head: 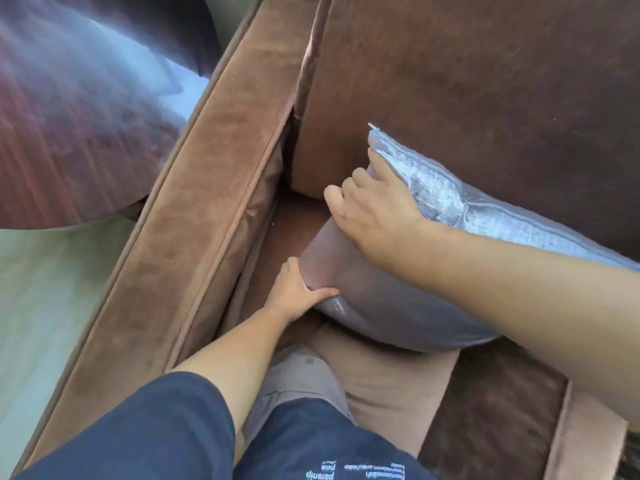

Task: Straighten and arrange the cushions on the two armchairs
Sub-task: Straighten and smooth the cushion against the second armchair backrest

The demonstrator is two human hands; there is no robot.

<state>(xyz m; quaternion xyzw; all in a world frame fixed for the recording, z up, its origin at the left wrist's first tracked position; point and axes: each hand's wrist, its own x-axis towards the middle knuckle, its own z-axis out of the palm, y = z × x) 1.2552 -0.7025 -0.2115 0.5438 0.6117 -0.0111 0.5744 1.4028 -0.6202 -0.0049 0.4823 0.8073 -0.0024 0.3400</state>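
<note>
A grey-mauve cushion [388, 306] stands on the seat of a brown velvet armchair [467, 81], leaning against its back. The cushion's ribbed silver top edge runs up to a corner near the back cushion. My left hand [298, 294] grips the cushion's lower left corner, thumb on its front face. My right hand [375, 209] clasps the upper left edge, fingers curled over the side. My right forearm lies across the cushion's front and hides part of it.
The chair's left armrest [207, 202] runs diagonally beside the seat. A round dark glossy table [79, 109] stands left of the armrest on a pale floor [45, 306]. My knee in beige trousers [304, 379] presses against the seat front.
</note>
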